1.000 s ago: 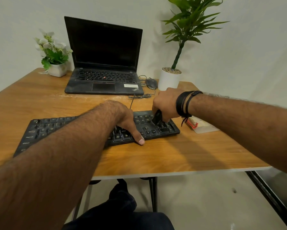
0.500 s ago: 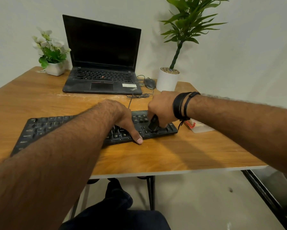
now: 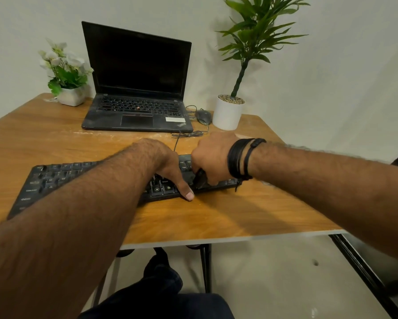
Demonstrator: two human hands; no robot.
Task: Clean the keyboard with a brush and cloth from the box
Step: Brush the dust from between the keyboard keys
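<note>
A black keyboard (image 3: 55, 178) lies across the wooden table (image 3: 193, 215). My left hand (image 3: 168, 164) rests flat on its right-middle keys, thumb tip at the front edge, holding it down. My right hand (image 3: 213, 157) is closed around a dark brush (image 3: 200, 179), whose end touches the keys near the keyboard's right end. My right forearm hides the box; no cloth shows.
A black laptop (image 3: 136, 111) stands open at the back. To its left is a small white flower pot (image 3: 70, 96), to its right a mouse (image 3: 203, 116) and a tall plant in a white pot (image 3: 228, 115). The table's front edge runs just below my arms.
My right hand with the brush has slid left along the keyboard, closer to my left hand. My forearm now covers the box that showed at the right. The left hand has stayed put.
</note>
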